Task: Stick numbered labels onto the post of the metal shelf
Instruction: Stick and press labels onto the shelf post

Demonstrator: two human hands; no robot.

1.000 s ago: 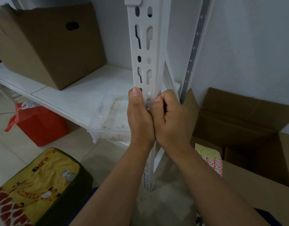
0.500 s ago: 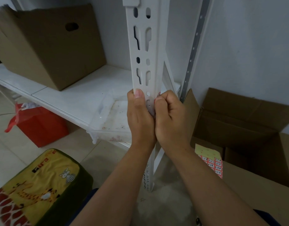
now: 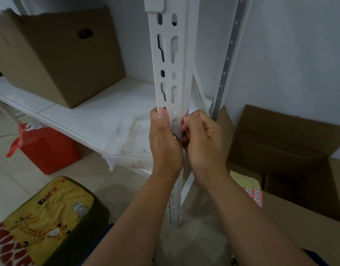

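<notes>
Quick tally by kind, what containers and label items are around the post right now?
Cardboard boxes: 2, closed on the shelf, open on the floor
Red bag: 1
Clear plastic tray: 1
Label sheet: 1
Total: 5

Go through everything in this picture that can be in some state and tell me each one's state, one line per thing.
White slotted metal shelf post: upright, both hands on it.
Left hand: grips the post, thumb flat on its front.
Right hand: fingers curled, pinching a small red label at the post's edge.
Brown cardboard box on shelf: closed.
Brown cardboard box on floor: flaps open.
Red numbered label sheet: partly hidden.
</notes>
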